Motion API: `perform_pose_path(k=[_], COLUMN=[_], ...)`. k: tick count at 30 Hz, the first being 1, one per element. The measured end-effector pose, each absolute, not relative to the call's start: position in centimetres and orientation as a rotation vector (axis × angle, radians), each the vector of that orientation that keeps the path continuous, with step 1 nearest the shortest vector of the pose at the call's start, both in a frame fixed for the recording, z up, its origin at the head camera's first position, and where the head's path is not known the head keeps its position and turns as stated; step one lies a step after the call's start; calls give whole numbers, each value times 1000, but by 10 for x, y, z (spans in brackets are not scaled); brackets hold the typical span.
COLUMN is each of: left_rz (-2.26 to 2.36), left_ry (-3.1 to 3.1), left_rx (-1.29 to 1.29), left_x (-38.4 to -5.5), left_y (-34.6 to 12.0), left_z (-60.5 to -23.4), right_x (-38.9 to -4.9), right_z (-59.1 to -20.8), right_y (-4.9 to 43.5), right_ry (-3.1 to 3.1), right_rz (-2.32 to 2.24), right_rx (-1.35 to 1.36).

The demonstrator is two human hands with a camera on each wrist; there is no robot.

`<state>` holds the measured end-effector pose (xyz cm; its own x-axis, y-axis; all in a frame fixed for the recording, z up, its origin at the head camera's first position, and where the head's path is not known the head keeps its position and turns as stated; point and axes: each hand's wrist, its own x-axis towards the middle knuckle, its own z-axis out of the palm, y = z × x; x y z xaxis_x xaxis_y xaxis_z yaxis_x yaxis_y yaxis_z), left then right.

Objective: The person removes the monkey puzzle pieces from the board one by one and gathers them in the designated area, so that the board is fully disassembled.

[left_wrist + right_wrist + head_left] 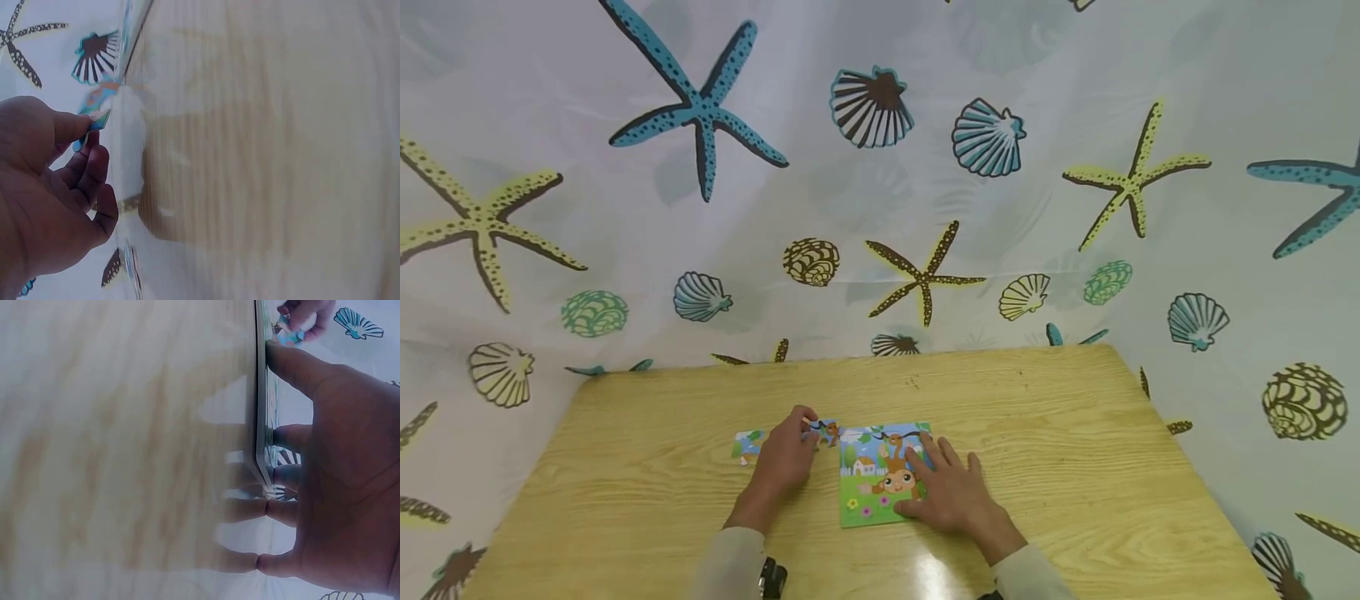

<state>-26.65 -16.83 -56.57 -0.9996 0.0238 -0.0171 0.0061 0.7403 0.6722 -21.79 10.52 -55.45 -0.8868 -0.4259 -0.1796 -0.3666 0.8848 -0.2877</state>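
Observation:
A square picture board with a cartoon monkey, a house and flowers lies flat on the table. My left hand is just left of it, pinching a small puzzle piece with a brown figure on blue; the piece is near the board's upper left corner. In the left wrist view, the thumb and index finger grip this piece above the tabletop. With fingers spread, my right hand rests over the board's right side, its thumb on the lower part and its outer fingers reaching past the edge onto the table.
Another blue and green puzzle piece lies on the table, partly behind the left hand. The wooden table is bordered at the back and sides by a white cloth printed with starfish and shells.

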Motion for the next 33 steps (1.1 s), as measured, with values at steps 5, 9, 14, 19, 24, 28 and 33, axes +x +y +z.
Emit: perform_pose_path(k=[5,9,14,19,24,28,33], left_rz=[982,836,691,608,564,590,689], left_ry=[2951,3004,3048,3055,3064,3062,3102], left_rx=[-63,-106,-117,-93,-77,-80,-46], left_x=[-266,-267,-267,-268,-268,-267,-264], left_y=[-187,-194,-200,-208,-214,-214,-200], left_z=[-565,-565,-569,-572,-573,-572,-567], right_x=[-218,-219,-219,-219,-219,-220,-219], right_z=[-554,-555,-556,-556,-556,-557,-559], right_y=[106,108,109,109,111,111,111], right_ry=[2817,2820,2819,2811,2820,2823,2823], right_rz=[-361,-360,-377,-391,-375,-380,-378], right_rx=[-599,-596,-603,-607,-610,-610,-609])
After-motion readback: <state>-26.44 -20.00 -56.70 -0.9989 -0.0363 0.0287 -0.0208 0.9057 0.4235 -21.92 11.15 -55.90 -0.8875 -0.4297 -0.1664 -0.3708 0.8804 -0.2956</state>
